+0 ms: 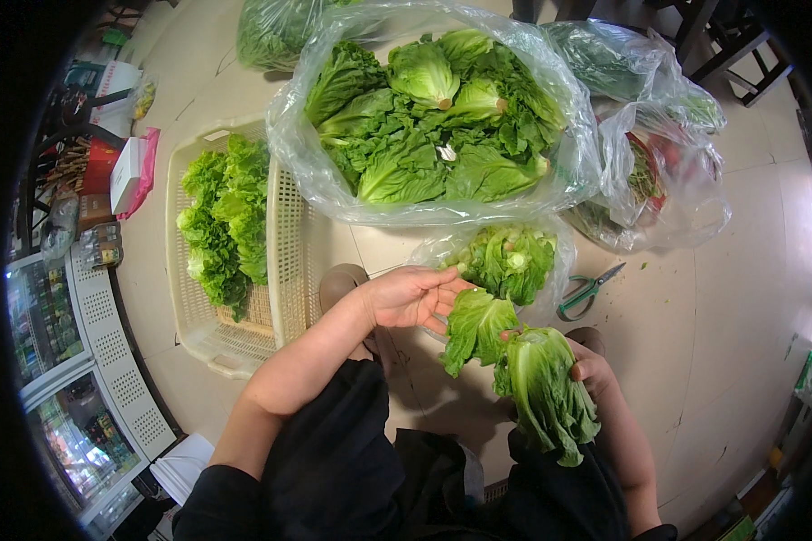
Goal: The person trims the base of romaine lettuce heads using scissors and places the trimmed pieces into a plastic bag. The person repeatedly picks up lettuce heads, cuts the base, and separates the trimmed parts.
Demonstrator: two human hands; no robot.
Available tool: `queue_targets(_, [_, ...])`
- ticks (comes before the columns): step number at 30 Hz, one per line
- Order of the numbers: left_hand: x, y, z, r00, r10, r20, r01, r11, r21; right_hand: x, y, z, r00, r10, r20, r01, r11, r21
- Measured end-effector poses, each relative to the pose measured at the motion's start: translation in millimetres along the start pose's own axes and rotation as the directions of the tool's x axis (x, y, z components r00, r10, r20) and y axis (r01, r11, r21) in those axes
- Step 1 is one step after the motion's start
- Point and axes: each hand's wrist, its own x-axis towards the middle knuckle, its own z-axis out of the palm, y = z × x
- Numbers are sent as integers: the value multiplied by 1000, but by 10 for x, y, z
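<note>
My right hand (592, 373) grips a head of leafy lettuce (548, 392) above my lap, its leaves hanging towards me. A lettuce leaf (477, 328) spreads between that head and my left hand (413, 297). My left hand is palm up with its fingers apart, at the leaf's edge; whether they touch, I cannot tell. Just beyond, a small clear plastic bag (563, 247) holds lettuce leaves and trimmed pieces (514, 260). Scissors with green handles (589, 292) lie on the floor to its right.
Behind stands a large clear plastic bag (291, 145) full of lettuce heads (406, 162). A cream plastic basket (291, 257) with frilly lettuce (227, 223) is at left. More bagged vegetables (649, 162) lie at right. A glass-doored cooler (84, 406) lines the left side.
</note>
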Motion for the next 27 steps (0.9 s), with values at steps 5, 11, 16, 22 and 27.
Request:
queue_targets(5, [47,-66,-28,999,20,-41,-20,1000,-4,-14,0,30,1000,3,-18,-3,1000,24])
queue_targets(11, [111,-133,124,943,194,-272,-119,956,269,-7,-17,48,999,32,-5,-32,999,30])
queue_targets(16, [250,-196,258,851,362,-381,-283,927,248,11,37,77,1000,12,-15,-11,999,50])
queue_targets(22, [271,-158,149,691,442,-571,-526,850,22,-10,88,39,998,-43,-40,46,997,65])
queue_targets(27, [235,-221,157,694,533,-485,-367,841,398,-107,79,65,987,-116,-114,132,980,149])
